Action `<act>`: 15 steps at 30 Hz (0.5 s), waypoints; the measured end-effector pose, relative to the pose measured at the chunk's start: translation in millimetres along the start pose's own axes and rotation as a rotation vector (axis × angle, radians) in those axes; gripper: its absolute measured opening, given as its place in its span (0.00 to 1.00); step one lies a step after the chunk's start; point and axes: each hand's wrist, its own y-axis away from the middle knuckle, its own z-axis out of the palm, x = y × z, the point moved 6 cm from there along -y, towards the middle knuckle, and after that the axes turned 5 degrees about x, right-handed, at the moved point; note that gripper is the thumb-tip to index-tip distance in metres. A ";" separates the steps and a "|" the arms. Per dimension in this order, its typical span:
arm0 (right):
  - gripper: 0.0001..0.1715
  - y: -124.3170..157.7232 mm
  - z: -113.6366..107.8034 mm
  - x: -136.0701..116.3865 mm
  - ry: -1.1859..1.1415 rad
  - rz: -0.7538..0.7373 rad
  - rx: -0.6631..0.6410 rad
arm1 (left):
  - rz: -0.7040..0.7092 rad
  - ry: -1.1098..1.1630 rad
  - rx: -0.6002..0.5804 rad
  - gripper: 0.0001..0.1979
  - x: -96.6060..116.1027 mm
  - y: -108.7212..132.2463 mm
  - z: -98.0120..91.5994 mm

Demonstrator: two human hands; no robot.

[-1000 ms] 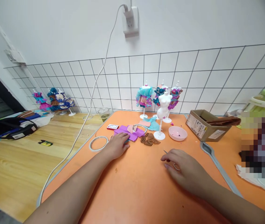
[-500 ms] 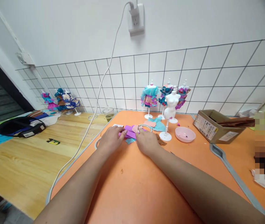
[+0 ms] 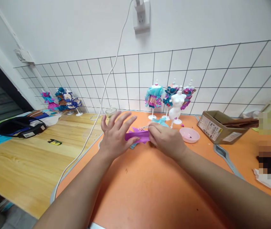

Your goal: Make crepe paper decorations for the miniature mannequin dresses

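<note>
Both my hands are raised a little above the orange table (image 3: 149, 190). My right hand (image 3: 166, 140) is closed, pinching one end of a strip of purple paper (image 3: 137, 136). My left hand (image 3: 115, 135) has its fingers spread, and the other end of the strip lies against its thumb and palm. More purple and teal paper scraps lie just behind the hands, partly hidden. A bare white mannequin (image 3: 176, 106) on a stand is right behind my right hand.
Three dressed mini mannequins (image 3: 154, 97) stand by the wire grid wall. A pink bowl (image 3: 189, 135) and a cardboard box (image 3: 221, 130) sit to the right. A white cable (image 3: 94, 127) hangs from the socket across the wooden table (image 3: 18, 162), which bears a black bag (image 3: 20, 128). A blurred person is at the far right.
My right hand left the small tool on the table and came over to the paper pile. Both hands then lifted a purple strip, and my left fingers spread out.
</note>
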 end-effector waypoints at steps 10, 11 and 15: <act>0.11 95.7 -25.6 40.0 -0.514 0.337 -0.190 | -0.159 0.758 -0.849 0.10 57.5 34.5 33.0; 0.11 102.7 -19.6 42.5 -0.558 0.392 -0.242 | -0.163 0.800 -0.910 0.10 63.1 39.9 41.4; 0.13 119.5 -1.3 53.8 -0.545 0.488 -0.284 | -0.195 0.795 -0.978 0.10 72.8 55.1 74.2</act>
